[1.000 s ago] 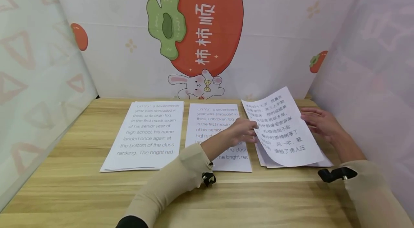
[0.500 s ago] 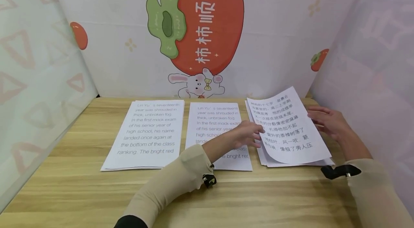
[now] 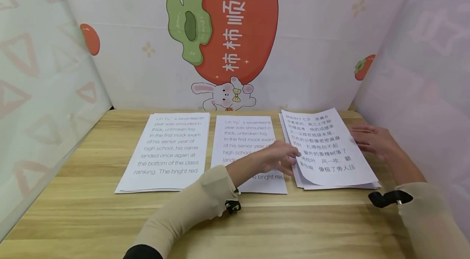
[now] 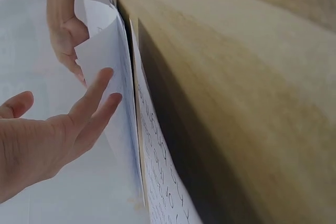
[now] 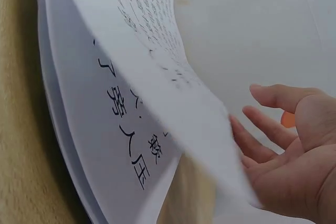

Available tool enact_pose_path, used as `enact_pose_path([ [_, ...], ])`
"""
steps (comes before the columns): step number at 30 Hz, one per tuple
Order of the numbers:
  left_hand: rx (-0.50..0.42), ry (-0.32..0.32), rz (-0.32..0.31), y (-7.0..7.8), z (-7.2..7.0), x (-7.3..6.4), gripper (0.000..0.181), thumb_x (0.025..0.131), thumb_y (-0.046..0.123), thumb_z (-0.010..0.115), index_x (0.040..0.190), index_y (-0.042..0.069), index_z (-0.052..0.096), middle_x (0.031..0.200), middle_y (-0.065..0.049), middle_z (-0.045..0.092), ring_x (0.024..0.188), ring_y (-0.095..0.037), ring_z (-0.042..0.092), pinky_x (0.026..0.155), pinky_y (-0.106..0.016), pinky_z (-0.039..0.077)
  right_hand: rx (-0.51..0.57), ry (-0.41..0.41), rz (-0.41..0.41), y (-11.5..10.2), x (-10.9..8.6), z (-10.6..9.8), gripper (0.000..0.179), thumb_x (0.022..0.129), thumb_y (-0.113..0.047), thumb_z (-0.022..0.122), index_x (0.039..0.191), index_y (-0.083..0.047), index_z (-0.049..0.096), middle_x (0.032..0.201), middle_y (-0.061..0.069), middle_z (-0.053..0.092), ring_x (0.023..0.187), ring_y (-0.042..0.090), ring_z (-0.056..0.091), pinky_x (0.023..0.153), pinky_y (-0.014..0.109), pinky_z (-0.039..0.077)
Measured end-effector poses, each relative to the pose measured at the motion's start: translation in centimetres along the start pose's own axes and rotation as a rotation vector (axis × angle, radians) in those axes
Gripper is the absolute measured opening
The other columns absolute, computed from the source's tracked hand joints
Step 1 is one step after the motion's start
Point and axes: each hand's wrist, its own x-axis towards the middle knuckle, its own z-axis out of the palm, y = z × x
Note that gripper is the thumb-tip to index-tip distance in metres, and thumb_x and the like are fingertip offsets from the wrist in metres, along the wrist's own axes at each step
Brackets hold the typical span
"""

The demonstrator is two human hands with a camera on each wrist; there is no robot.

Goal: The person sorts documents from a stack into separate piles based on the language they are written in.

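A white sheet with printed Chinese text (image 3: 319,144) lies, bent, over a stack of paper (image 3: 302,183) at the right of the table. Its left and right edges curl up. My left hand (image 3: 280,155) is beside the sheet's left edge; in the left wrist view its fingers (image 4: 94,95) are extended against the paper. At the right edge is my right hand (image 3: 374,142), fingers loosely spread. In the right wrist view, the curled sheet (image 5: 157,87) reaches the fingers, and another sheet with Chinese text (image 5: 94,145) shows beneath it.
A stack of sheets with English text (image 3: 167,153) lies at the left of the wooden table (image 3: 257,226). Another English-text stack (image 3: 240,128) sits in the middle, partly under my left forearm. Patterned white cloth walls (image 3: 308,38) enclose the back and sides.
The Chinese-text sheet has shifted right and settled lower over its stack, its far edge dropping. Both hands have moved slightly right along with it.
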Motion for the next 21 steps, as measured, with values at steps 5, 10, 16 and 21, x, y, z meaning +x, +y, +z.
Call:
enact_pose_path([
  [5, 0.031, -0.007, -0.018, -0.1, 0.0, -0.4, 0.023, 0.095, 0.005, 0.065, 0.115, -0.007, 0.068, 0.118, -0.014, 0.062, 0.118, -0.035, 0.064, 0.089, -0.051, 0.063, -0.084, -0.015, 0.007, 0.1, 0.0, -0.1, 0.069, 0.106, -0.020, 0.061, 0.156, 0.013, 0.025, 0.093, -0.025, 0.067, 0.088, -0.002, 0.069, 0.079, 0.020, 0.062],
  [10, 0.089, -0.024, -0.017, -0.2, -0.4, -0.9, 0.027, 0.099, 0.009, 0.062, 0.120, -0.008, 0.067, 0.125, -0.015, 0.064, 0.124, -0.036, 0.062, 0.088, -0.048, 0.063, -0.100, -0.001, -0.022, 0.0, -0.1, 0.0, 0.069, 0.107, -0.016, 0.057, 0.156, 0.015, 0.020, 0.095, -0.029, 0.063, 0.089, -0.005, 0.067, 0.082, 0.021, 0.061],
  [16, 0.126, -0.023, 0.000, -0.3, -1.2, -1.4, 0.029, 0.101, 0.013, 0.060, 0.121, -0.007, 0.068, 0.120, -0.014, 0.066, 0.119, -0.033, 0.065, 0.082, -0.043, 0.065, -0.216, 0.062, -0.080, -0.5, -0.3, 0.7, 0.066, 0.109, -0.023, 0.054, 0.156, 0.014, 0.026, 0.126, 0.007, 0.061, 0.089, -0.015, 0.058, 0.085, 0.020, 0.060],
  [21, 0.126, -0.021, 0.021, -0.3, -2.2, -2.0, 0.030, 0.101, 0.013, 0.059, 0.123, -0.007, 0.066, 0.119, -0.012, 0.066, 0.117, -0.032, 0.066, 0.084, -0.041, 0.065, -0.199, 0.062, -0.145, -0.8, -0.4, 1.7, 0.059, 0.107, -0.019, 0.058, 0.148, 0.017, 0.037, 0.112, -0.013, 0.064, 0.090, -0.011, 0.060, 0.082, 0.017, 0.060],
])
